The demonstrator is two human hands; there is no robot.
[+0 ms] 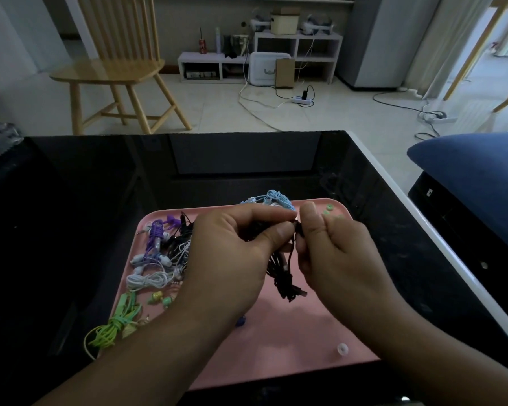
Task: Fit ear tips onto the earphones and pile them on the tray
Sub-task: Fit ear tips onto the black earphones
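Both grips, left hand and right hand, pinch black earphones above the pink tray's bare middle.

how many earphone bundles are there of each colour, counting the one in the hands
purple earphones: 1
white earphones: 1
green earphones: 1
blue earphones: 1
black earphones, held above the tray by the left hand and right hand: 1
total: 5, though the tangled pile may hide more

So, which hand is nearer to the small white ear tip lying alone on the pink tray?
Right. The right hand is up and slightly left of the small white ear tip on the pink tray; the left hand is much farther left.
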